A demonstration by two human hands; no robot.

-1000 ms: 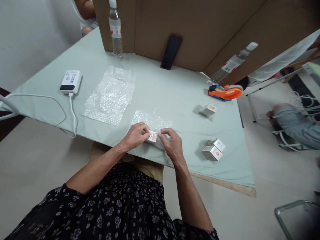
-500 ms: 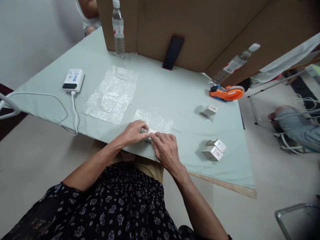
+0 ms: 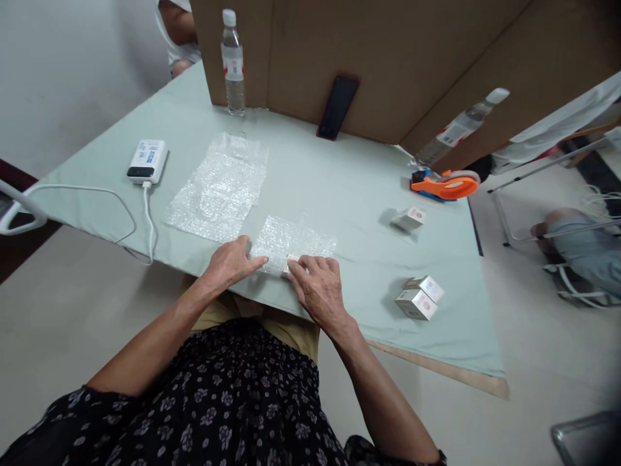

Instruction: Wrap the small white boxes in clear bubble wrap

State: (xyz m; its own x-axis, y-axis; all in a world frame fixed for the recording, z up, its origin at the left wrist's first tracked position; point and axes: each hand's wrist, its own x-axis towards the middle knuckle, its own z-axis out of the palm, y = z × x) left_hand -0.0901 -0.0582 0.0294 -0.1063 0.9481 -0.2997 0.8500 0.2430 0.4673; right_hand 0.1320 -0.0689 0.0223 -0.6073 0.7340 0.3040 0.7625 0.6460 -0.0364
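Person's two bare hands at the near edge of a cloth-covered desk (image 3: 356, 188). The right hand (image 3: 317, 285) holds a small box (image 3: 290, 260) between thumb and bent fingers; only one end of the box shows, the rest being hidden beneath the hand. The box lies on the near part of a small bubble-wrap sheet (image 3: 279, 234). The left hand (image 3: 231, 264) is empty, its thumb spread wide from the fingers, at the left border of the same sheet; whether it touches the film cannot be told. Farther left, a larger bubble-wrap sheet (image 3: 220, 191) lies flat, with a white power bank (image 3: 148, 160) and its plugged-in cable (image 3: 148, 217) beyond. To the right, a pair of boxes (image 3: 418, 298) stands side by side; farther back is a single box (image 3: 411, 219), then an orange tape dispenser (image 3: 447, 186). At the rear, a dark phone (image 3: 338, 107) leans against a cardboard panel (image 3: 388, 58), between two water bottles, left (image 3: 233, 71) and right (image 3: 453, 133).
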